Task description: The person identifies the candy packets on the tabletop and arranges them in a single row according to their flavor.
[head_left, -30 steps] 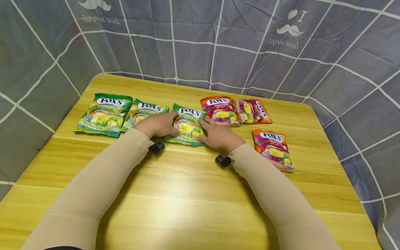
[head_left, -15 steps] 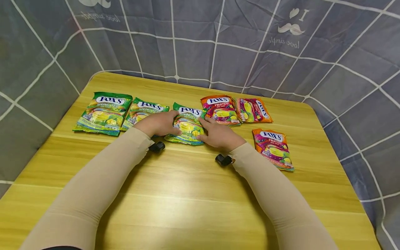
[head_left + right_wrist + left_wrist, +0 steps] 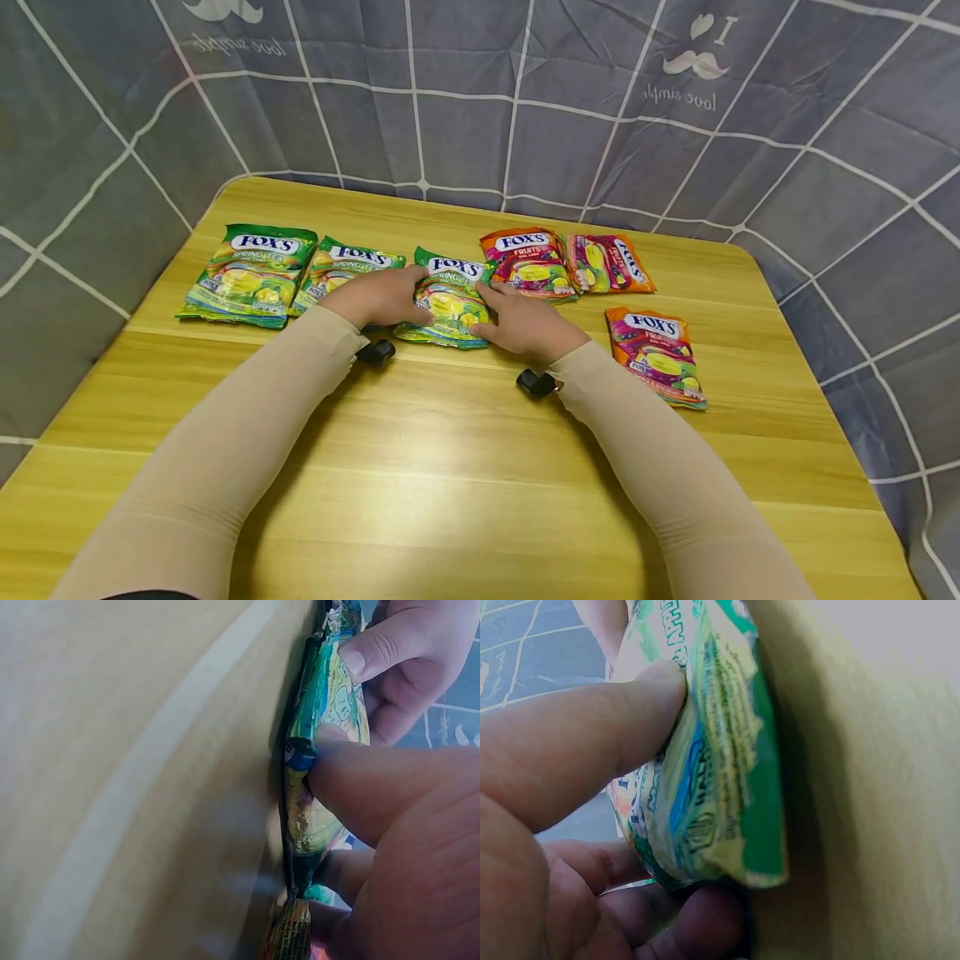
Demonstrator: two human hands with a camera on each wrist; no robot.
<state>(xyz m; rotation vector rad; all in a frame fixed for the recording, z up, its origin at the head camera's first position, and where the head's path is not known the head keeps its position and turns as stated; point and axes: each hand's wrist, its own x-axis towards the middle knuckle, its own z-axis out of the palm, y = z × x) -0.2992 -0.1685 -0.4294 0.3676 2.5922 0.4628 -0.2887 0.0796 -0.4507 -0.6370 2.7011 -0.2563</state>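
Your view from the head has rolled a touch compared with half a second ago. The leftmost green bag [image 3: 251, 275] now sits slightly lower in it, while the lone orange bag [image 3: 658, 354] on the right, set nearer to you, sits slightly higher. On the grey wall cloth [image 3: 465, 133], more of the left moustache print [image 3: 223, 10] shows below the top edge, and the right-hand printing [image 3: 695, 64] has slid a little upward and left. Your middle green bag [image 3: 452, 304] may have crept left too, though so slight a shift could be the view's alone.
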